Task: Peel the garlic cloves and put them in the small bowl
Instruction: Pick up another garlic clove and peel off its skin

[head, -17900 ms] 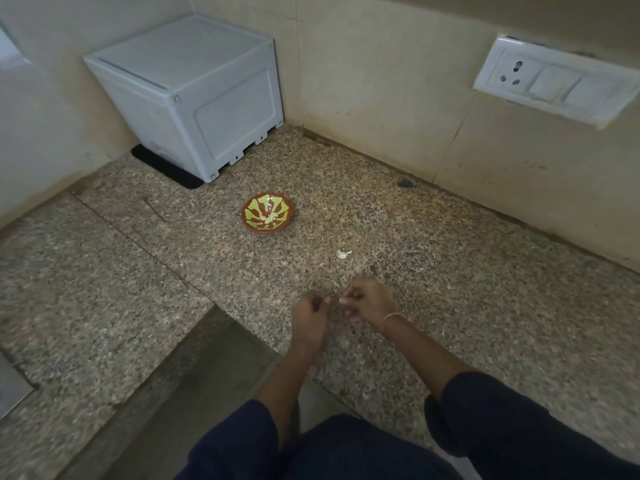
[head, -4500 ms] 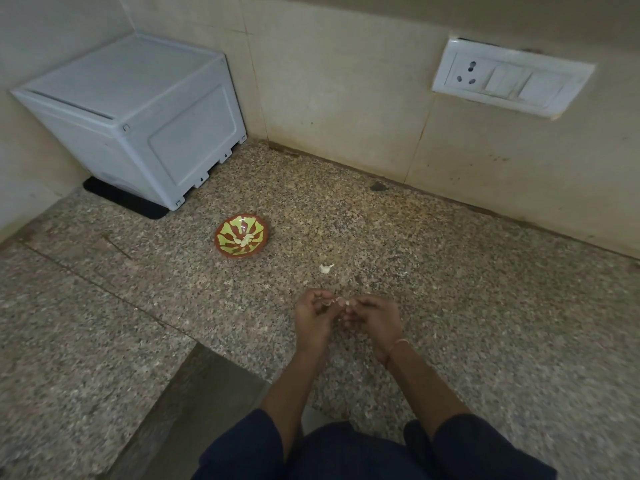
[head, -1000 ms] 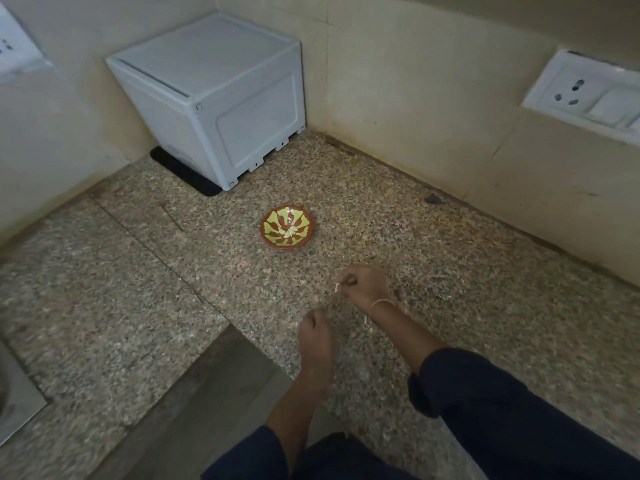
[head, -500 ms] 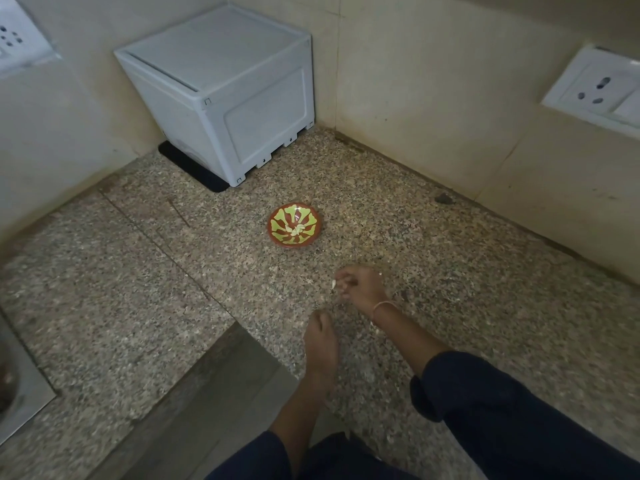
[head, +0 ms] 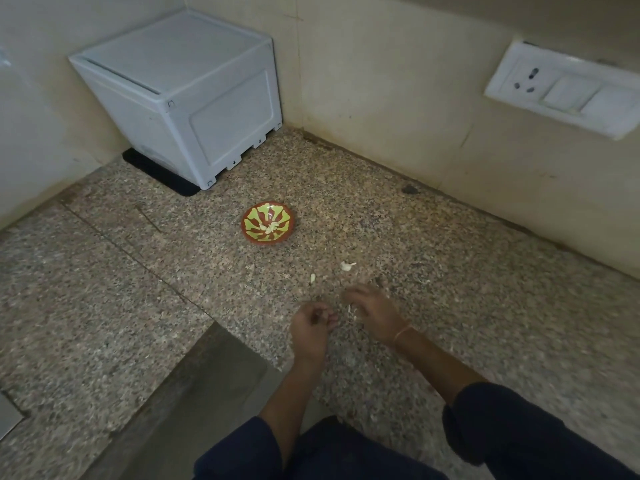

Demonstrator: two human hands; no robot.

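The left hand (head: 311,329) has its fingers (head: 327,318) curled in toward the palm, with the thumb beside them. Whether they pinch anything cannot be told. The right hand (head: 375,313) is at its 3 o'clock, close but apart, and blurred. Its fingers are bent down toward the counter (head: 485,306). A pale sliver (head: 350,310) shows at their underside; whether they pinch it or it lies beneath them cannot be told.

A clove (head: 312,278) lies on the counter at 12 o'clock from the left fingers, near both hands but touching neither. It is small, oblong and pale cream. A second piece (head: 347,266) lies at 12 o'clock from the right fingers, a little farther out. It is whitish and lumpy, with a short stub pointing to 3 o'clock.

The bowl (head: 268,222) sits at 11 o'clock from the hands, well apart from them. It is red-brown with yellow-green petals, and a few pale cloves (head: 270,227) are heaped at its centre.

A thin bracelet (head: 403,332) circles the right wrist, and dark blue sleeves (head: 519,427) cover the forearms lower down. Beyond the bowl, at 11 o'clock, a white box (head: 187,98) stands in the corner on a black mat (head: 159,171). A socket plate (head: 564,88) is on the wall at 2 o'clock.
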